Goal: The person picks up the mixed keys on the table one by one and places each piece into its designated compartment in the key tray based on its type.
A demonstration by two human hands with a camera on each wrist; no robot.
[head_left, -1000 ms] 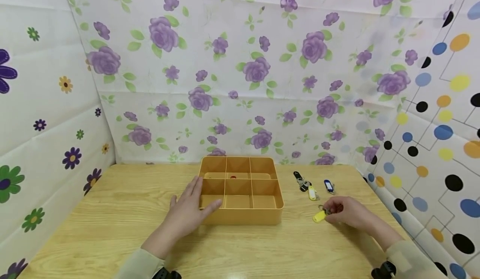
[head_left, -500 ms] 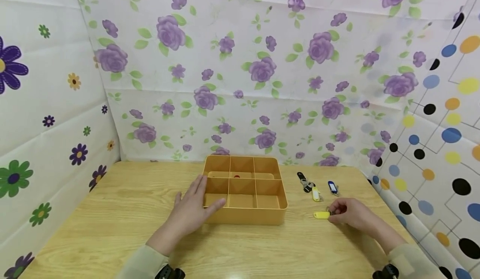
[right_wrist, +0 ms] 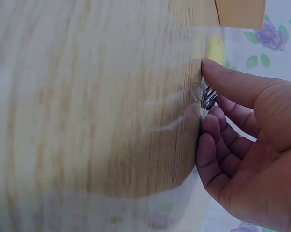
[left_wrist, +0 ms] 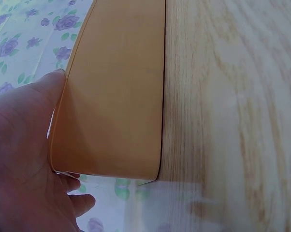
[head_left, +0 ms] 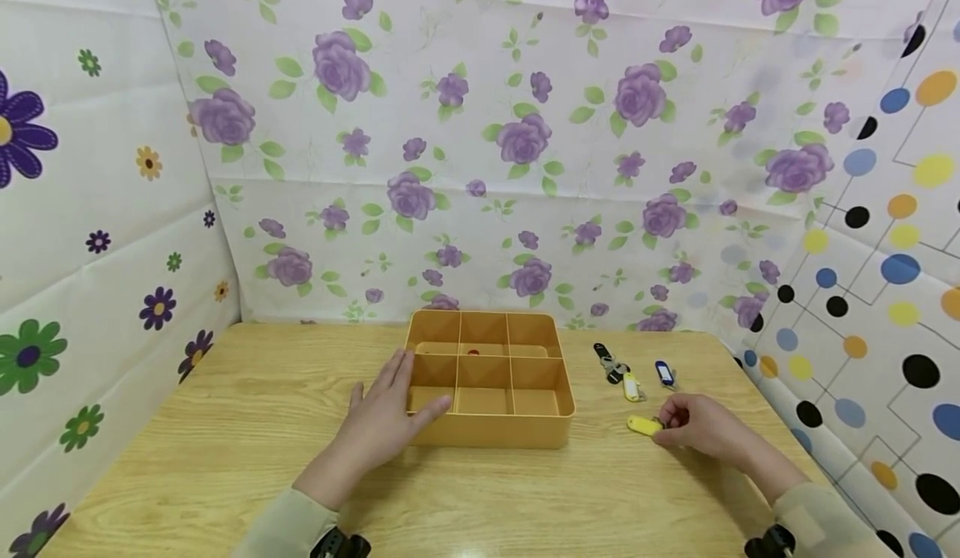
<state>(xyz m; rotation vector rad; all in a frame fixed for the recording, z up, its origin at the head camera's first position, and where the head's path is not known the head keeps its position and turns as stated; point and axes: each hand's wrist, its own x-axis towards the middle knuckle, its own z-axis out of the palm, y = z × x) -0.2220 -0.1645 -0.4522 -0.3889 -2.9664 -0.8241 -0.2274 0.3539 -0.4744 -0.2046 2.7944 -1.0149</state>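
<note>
My right hand (head_left: 703, 424) holds a yellow key tag (head_left: 644, 425) by its metal ring end, low over the wooden table. In the right wrist view, dark metal parts (right_wrist: 209, 98) show between the thumb and the curled fingers, with the yellow tag (right_wrist: 215, 50) beyond the thumb tip. My left hand (head_left: 378, 416) rests at the front left corner of an orange-brown box (head_left: 491, 432) with several compartments. Its fingers lie straight along the left side, while the thumb reaches over the front rim. The left wrist view has the box wall (left_wrist: 111, 92) beside that hand.
Behind my right hand lie a second yellow key tag (head_left: 632, 387), a blue key tag (head_left: 664, 374) and a bunch of keys with a black fob (head_left: 603, 351). A small red thing (head_left: 473, 353) shows inside a back compartment. Patterned cloth (head_left: 480, 124) encloses the table (head_left: 300, 374).
The held yellow tag has swung in my right fingers, its free end now pointing left rather than toward me. The left hand stays at the box. The head view has shifted slightly.
</note>
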